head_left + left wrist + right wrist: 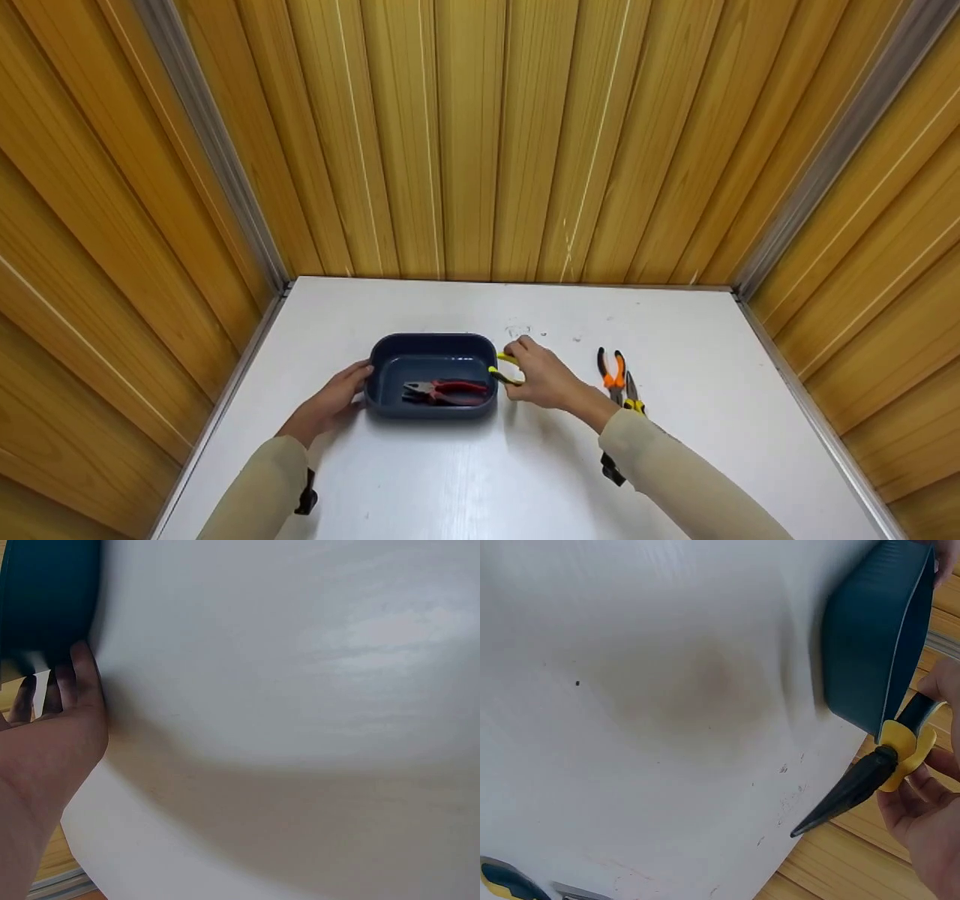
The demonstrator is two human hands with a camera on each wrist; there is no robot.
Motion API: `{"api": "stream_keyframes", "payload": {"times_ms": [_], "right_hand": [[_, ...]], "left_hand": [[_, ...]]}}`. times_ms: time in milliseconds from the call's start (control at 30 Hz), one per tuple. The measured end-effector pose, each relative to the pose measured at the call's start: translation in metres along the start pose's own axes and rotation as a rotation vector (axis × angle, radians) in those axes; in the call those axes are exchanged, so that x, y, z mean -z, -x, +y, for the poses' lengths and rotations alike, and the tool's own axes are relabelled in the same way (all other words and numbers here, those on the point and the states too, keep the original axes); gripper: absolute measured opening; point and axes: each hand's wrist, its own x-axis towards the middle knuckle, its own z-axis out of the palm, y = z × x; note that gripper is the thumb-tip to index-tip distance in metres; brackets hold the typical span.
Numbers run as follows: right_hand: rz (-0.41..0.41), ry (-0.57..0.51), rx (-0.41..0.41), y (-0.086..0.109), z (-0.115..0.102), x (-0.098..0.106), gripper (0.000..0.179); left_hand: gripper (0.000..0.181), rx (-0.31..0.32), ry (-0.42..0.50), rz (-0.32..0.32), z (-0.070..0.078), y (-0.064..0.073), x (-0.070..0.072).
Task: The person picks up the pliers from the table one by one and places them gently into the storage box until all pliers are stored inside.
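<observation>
A dark blue box [431,412] sits on the white table, with red-handled pliers [459,387] lying inside; a darker shape beside them is unclear. My left hand [341,394] touches the box's left end, its fingers fairly straight against the wall in the left wrist view. Just beyond the right end, my right hand [544,373] grips long-nose pliers [855,791] by their yellow-and-black handles. Their dark jaws point away from the palm in the right wrist view. They are close to the box's rim; whether they touch it I cannot tell.
Right of my right hand lie orange-and-black pliers [615,373] and another pair with yellow-and-black handles [634,406], both partly hidden by my forearm. Wood-patterned panels [465,150] stand behind and along both sides of the white table [450,480].
</observation>
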Motion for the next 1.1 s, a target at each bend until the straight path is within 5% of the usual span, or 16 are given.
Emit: {"api": "stream_keyframes", "payload": {"times_ms": [367, 1100], "right_hand": [[0.027, -0.054, 0.024, -0.025, -0.016, -0.003, 0.051], [-0.053, -0.026, 0.007, -0.069, -0.055, -0.016, 0.056]], "left_hand": [[0.063, -0.007, 0.008, -0.01, 0.001, 0.001, -0.001], [0.063, -0.007, -0.032, 0.0, 0.002, 0.003, 0.0]]}}
